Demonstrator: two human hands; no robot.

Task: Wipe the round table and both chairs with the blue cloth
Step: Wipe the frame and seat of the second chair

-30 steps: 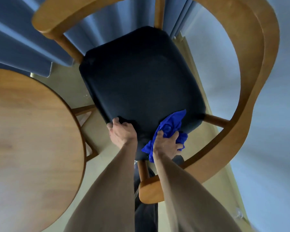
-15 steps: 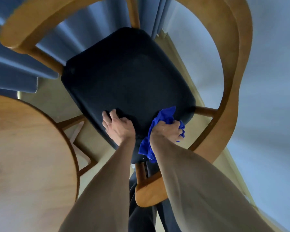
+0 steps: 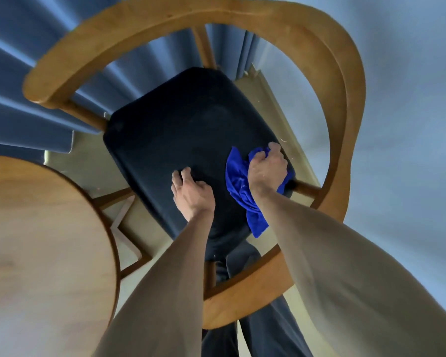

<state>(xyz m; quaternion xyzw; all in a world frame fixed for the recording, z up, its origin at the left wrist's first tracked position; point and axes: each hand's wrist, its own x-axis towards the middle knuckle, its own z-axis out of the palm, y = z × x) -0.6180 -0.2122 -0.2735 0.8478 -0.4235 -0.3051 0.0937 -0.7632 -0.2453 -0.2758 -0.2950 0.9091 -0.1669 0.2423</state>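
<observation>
Right hand (image 3: 267,171), fingers clenched round the blue cloth (image 3: 238,186), pressing it on the right edge of the dark seat (image 3: 186,140) of the wooden chair (image 3: 144,24). Left hand (image 3: 192,193) on the seat just beside, fingers loosely curled (grasping nothing). Round desk (image 3: 36,240) at near left.

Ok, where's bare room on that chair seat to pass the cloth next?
The dark seat is bare from the back post to its left corner. The near right is crowded: the right hand grips the blue cloth, and the left hand rests beside it.
</observation>
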